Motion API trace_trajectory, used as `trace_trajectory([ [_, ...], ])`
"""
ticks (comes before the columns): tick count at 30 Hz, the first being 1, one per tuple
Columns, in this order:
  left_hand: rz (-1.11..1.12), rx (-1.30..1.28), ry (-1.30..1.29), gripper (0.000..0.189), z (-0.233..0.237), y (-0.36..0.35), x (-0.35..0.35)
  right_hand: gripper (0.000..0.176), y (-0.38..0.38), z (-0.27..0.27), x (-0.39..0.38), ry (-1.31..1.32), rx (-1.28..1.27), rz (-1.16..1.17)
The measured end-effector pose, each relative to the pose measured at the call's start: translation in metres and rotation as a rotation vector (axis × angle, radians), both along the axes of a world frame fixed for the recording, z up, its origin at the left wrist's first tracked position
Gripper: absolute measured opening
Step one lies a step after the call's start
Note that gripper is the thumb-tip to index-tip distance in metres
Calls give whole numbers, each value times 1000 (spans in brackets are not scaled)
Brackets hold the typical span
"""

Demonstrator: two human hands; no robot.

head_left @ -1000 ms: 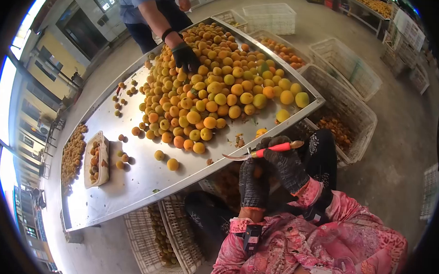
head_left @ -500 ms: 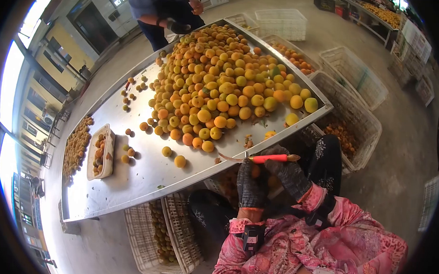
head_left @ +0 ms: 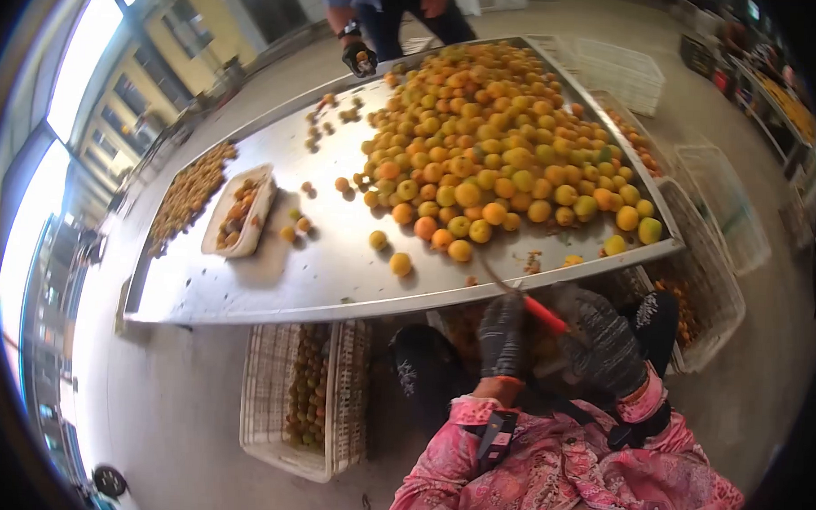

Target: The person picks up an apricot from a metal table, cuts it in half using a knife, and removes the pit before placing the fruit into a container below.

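Note:
A knife with a red handle (head_left: pixel 545 316) and a thin curved blade slants between my hands, just in front of the table's near edge. My left hand (head_left: pixel 502 337), in a dark grey knit glove, is closed at the spot where the handle meets the blade. The blade points up and left over the table rim. At the handle's other end is my right hand (head_left: pixel 604 345), gloved alike and somewhat blurred, its fingers curled round it. Beyond them, a big heap of yellow-orange fruit (head_left: pixel 484 141), apricot-like, covers much of the metal table (head_left: pixel 326 288).
A small white basket (head_left: pixel 258 216) of fruit and a patch of small brown pieces (head_left: pixel 190 193) lie on the table's left. White crates stand below (head_left: pixel 349 406) and to the right (head_left: pixel 729 334). Across the table, another person's gloved hand (head_left: pixel 359 60) holds something small.
My view has turned, shifting the table right and up. The knife has swung from nearly level to slanting, its handle end lower. The other person's gloved hand has moved out over the table edge.

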State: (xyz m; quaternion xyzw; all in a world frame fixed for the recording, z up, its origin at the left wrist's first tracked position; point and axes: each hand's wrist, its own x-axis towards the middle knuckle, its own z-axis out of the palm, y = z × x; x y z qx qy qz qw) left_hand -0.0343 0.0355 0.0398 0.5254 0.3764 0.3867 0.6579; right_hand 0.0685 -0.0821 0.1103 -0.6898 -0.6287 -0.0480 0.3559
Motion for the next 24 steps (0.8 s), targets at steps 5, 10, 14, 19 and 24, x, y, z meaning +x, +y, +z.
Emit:
trace_trajectory([
  [5,-47,-289,-142,30,2,-18,9,48,4,-45,-9,268,-49,23],
  [10,-83,-256,-170,34,-2,-25,9,48,12,-84,-3,612,48,-17],
  [14,-95,-235,-172,34,-6,-31,1,45,4,-52,-15,395,27,24],
  [19,-114,-139,-79,32,-6,-46,-3,39,-18,-67,-14,7,-41,-85],
  [24,-156,-89,5,32,-5,-54,-6,35,-27,-84,-4,-272,117,-56],
])
